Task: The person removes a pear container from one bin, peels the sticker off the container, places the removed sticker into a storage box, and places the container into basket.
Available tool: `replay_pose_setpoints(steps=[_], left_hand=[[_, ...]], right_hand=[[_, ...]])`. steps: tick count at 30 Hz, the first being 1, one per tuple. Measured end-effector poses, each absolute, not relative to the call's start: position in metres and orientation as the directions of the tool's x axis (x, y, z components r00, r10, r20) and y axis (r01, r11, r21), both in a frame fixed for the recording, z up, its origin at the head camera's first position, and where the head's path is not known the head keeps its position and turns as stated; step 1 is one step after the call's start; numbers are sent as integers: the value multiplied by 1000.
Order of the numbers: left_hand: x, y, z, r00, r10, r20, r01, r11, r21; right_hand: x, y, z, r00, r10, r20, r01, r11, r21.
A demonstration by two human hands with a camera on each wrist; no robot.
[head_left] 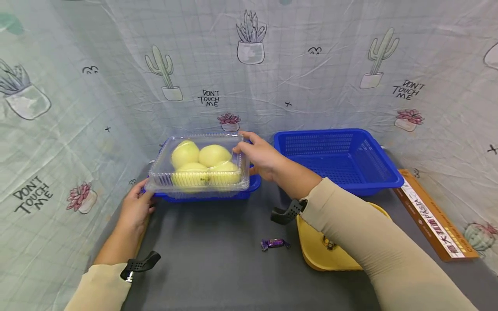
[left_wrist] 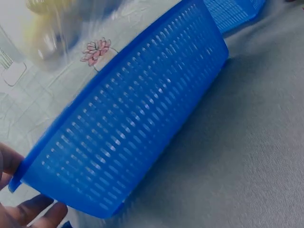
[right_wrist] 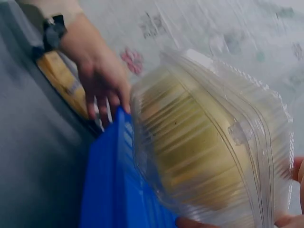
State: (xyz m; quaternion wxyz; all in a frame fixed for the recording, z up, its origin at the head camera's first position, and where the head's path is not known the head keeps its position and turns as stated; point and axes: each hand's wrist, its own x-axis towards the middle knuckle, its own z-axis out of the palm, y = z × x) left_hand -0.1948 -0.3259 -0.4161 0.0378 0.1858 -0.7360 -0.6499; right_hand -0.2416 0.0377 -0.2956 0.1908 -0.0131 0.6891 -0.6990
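Note:
My right hand [head_left: 262, 155] holds a clear plastic clamshell box [head_left: 158, 175] by its right end. Several round, pale yellow-green fruits [head_left: 215, 155] are inside, seen through the lid. The box tilts above a blue slotted basket [head_left: 198, 199], covering most of it in the head view. At that basket's left end, my left hand [head_left: 134, 207] grips the rim, with the thumb side above and fingers below it in the left wrist view. The basket's long side [left_wrist: 128, 118] fills that view. In the right wrist view the box [right_wrist: 204, 137] overlaps the blue basket [right_wrist: 107, 175].
A second blue basket [head_left: 338, 160] stands at the back right. Partly under my right forearm is a yellow container [head_left: 313, 255]. A purple-wrapped candy [head_left: 275, 244] lies mid-table, and an orange pasta box [head_left: 435, 216] lies along the right side. Printed cloth [head_left: 288, 73] hangs around the table.

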Motion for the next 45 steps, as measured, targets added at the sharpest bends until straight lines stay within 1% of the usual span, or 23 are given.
replay_pose_setpoints(steps=[7,12,18,23,32,38,41,45], left_hand=[[-200,-328,-412,-921,-313,-232,-281,122,952],[-196,-329,-409,-908,-322,-268,-316,106,943],[-191,-330,-408,-902,-333,-275,-331,123,936],[-191,-328,-407,-903,-333,-271,-331,136,934],[-195,-321,-408,-911,-315,-266,-333,182,925],[-194,-320,-409,-918,-303,-256,-313,155,937],[-194,-319,-410,-920,-299,-253,-308,153,939],[-195,-320,-411,-918,-306,-250,-309,160,938]], right_hand=[[-274,30,-301,-930,-276,-243,249,15,-968],[-289,20,-312,-925,-284,-253,256,26,-966],[-305,12,-327,-927,-274,-257,261,21,-965],[-312,12,-338,-929,-266,-258,257,38,-966],[-318,13,-354,-925,-257,-280,248,150,-957],[-319,10,-363,-931,-250,-265,217,203,-955],[-321,9,-366,-936,-243,-255,207,205,-957],[-323,6,-369,-934,-250,-254,215,173,-961]])
